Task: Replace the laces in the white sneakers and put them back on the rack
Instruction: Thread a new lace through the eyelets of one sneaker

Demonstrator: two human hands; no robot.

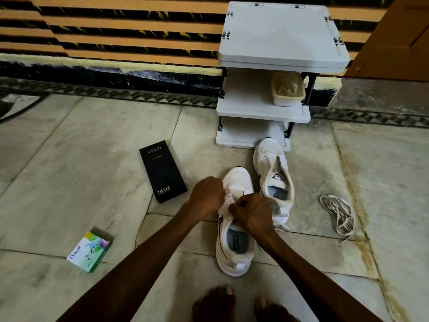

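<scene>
**Asker:** What's on the floor, starting from your left?

**Me:** A small green-and-white box (89, 252) lies far left, and a black phone box (162, 171) lies nearer the middle. Neither looks to be part of the job.

**Asker:** And your hands?

**Me:** My left hand (206, 194) has its fingers curled, pinching the left edge of the near sneaker (233, 263) at the eyelet row. That sneaker lies on the floor in front of my feet, toe pointing away. My right hand (253, 213) is clenched in a pinch on the same row from the other side. Whether a lace end sits between those fingers, I can't tell.

**Asker:** The other shoe?

**Me:** The far sneaker (275, 180) lies just beside the near one on the right, its toe at the foot of the rack (278, 38). I see no lace across its tongue. Right of both, well apart, a loose lace (337, 216) lies in a heap.

**Asker:** So how far along?

**Me:** Early, I'd say. No eyelet that shows has a lace through it, so both shoes need threading. After that, both go back on the rack.
</scene>
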